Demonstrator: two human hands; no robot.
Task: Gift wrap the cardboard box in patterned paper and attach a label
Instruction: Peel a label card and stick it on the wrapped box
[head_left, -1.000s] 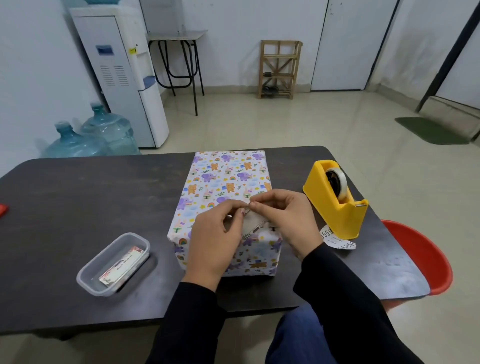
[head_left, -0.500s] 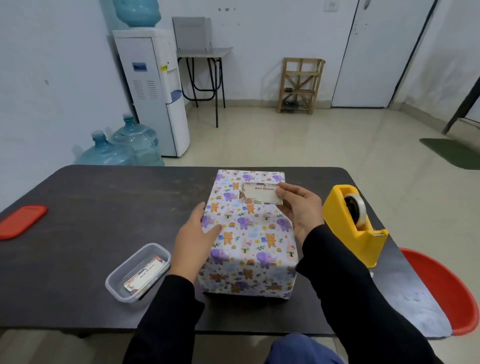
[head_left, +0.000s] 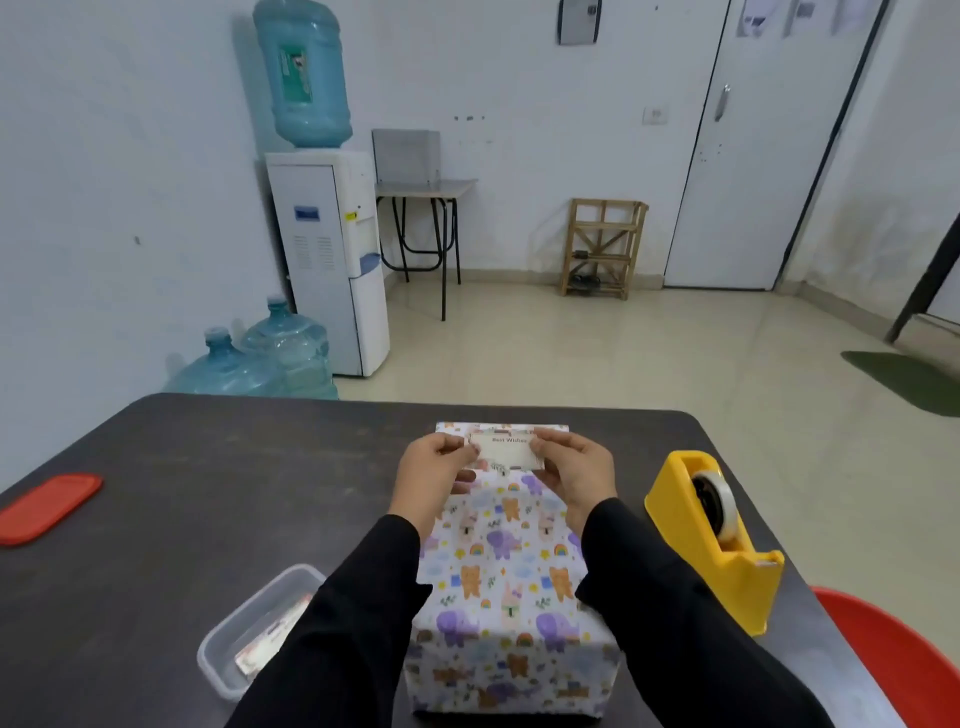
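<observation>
Over the 12 o'clock end of the wrapped box (head_left: 509, 582), which lies on the dark table (head_left: 208, 488), a white label (head_left: 506, 453) reads "Best Wishes". Both black-sleeved forearms extend forward; the left hand (head_left: 431, 478) pinches the label's 9 o'clock edge and the right hand (head_left: 579, 475) pinches its 3 o'clock edge, fingers curled. A yellow tape dispenser (head_left: 711, 540) stands at 3 o'clock of the box, apart from it.

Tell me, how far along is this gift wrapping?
Wrapping looks done: patterned paper covers the box. In hand: the left hand and right hand pinch the Best Wishes label at the box's far end. Left: fixing it down, perhaps with tape from the yellow dispenser.
</observation>
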